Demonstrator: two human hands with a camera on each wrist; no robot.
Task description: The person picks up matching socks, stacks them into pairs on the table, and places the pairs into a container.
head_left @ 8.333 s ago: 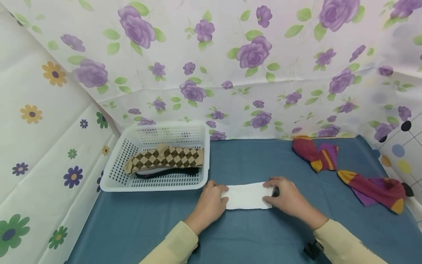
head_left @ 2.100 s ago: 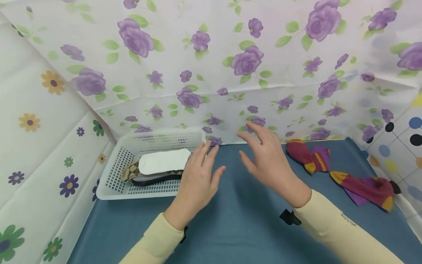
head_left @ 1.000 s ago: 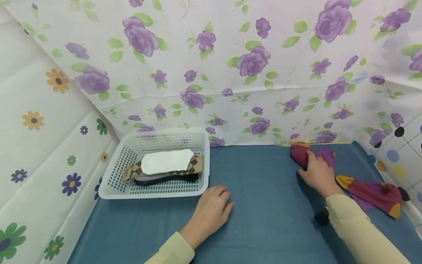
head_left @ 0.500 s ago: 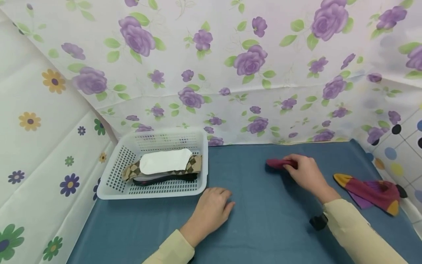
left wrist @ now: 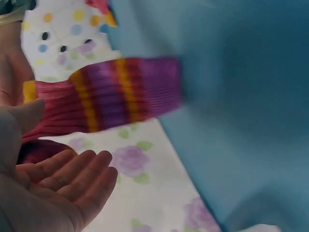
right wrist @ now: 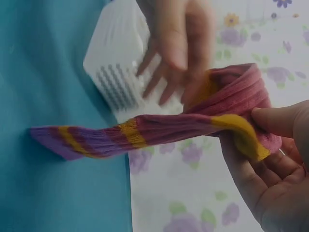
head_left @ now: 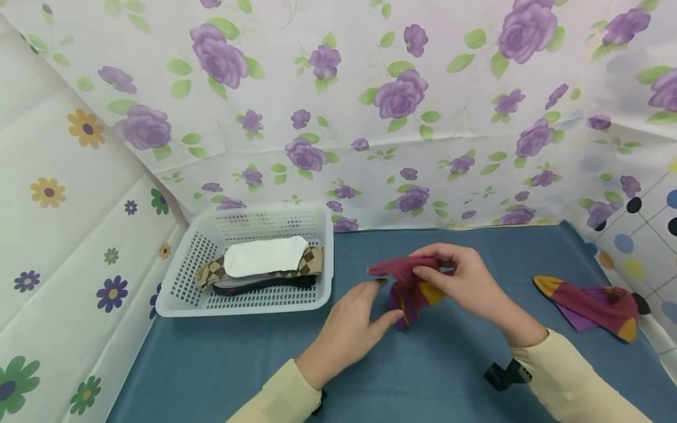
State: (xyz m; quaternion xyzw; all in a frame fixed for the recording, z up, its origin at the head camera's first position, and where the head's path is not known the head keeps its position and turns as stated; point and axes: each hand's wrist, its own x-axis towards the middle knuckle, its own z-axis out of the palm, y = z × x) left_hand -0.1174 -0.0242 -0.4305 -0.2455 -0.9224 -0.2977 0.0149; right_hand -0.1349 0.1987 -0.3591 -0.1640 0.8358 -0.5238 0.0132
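My right hand (head_left: 465,282) pinches a maroon sock (head_left: 407,273) with yellow heel and purple stripes, held up over the table. Its striped cuff (right wrist: 87,140) hangs down in the right wrist view. My left hand (head_left: 351,323) is beside the sock, thumb and fingers spread; in the left wrist view its straight fingers (left wrist: 82,179) lie close under the foot part. A second sock (head_left: 592,308) of the same colours lies folded at the right of the table.
At the left, a white plastic basket (head_left: 174,302) holds a white sock (head_left: 264,257), a brown checked sock (head_left: 313,261) and a dark one (head_left: 264,286). A floral sheet (head_left: 370,188) hangs behind the blue-covered table (head_left: 211,370).
The white sock went from the table into the basket. My right hand took the farther maroon sock and brought it to the middle; my left hand has risen towards it.
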